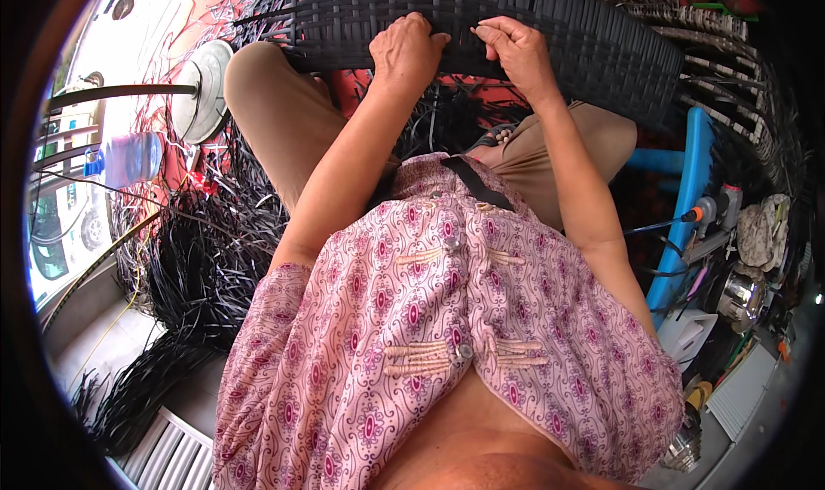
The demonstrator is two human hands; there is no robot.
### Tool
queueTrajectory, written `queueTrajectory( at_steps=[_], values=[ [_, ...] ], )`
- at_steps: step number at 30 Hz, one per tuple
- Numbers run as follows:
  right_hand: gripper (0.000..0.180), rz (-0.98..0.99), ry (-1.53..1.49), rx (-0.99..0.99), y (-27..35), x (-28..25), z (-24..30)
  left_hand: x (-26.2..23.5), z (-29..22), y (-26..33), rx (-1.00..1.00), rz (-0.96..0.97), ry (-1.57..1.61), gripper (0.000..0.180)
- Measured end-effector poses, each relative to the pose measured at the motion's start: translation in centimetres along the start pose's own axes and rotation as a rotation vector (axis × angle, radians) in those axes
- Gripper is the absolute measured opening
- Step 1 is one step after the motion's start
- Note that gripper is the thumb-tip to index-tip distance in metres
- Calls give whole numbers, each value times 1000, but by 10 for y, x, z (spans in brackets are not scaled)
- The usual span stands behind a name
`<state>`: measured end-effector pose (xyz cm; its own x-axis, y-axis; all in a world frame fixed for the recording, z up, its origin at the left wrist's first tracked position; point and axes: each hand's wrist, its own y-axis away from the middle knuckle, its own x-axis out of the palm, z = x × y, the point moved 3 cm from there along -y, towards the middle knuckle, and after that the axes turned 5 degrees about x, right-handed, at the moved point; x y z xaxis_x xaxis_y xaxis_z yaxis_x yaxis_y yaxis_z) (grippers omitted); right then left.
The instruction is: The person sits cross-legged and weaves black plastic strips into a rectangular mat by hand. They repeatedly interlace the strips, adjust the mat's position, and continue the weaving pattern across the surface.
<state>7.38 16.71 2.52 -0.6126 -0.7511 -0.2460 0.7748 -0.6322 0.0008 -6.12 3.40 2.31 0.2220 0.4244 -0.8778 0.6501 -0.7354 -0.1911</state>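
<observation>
A dark woven panel (584,47) of flat black strips lies across the top of the view, beyond my knees. My left hand (406,52) rests against its weave, fingers curled in and thumb pointing right; whatever is under those fingers is hidden. A short gap to the right, my right hand (518,56) is closed in a pinch close to the panel's surface. Anything between its thumb and forefinger is too small to make out. Loose strip ends (266,21) stick out from the panel's left end.
Heaps of loose black strips (206,258) cover the floor at left. A round pale disc (202,92) and a clear blue-tinted water jug (137,157) stand beyond. On the right are a blue plastic edge (687,198), a power tool (718,219) and a shiny metal container (741,299).
</observation>
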Motion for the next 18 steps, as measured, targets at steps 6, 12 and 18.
queueTrajectory(
  at_steps=[6,12,18],
  values=[
    [21,-31,-528,137,-3,-13,-12,8,0,-2,-14,-26,-18,34],
    [22,14,-117,39,0,-1,-5,8,-7,2,-59,-52,-12,33],
    [21,-26,173,-13,-3,8,1,9,-7,4,-47,-94,45,30]
  ],
)
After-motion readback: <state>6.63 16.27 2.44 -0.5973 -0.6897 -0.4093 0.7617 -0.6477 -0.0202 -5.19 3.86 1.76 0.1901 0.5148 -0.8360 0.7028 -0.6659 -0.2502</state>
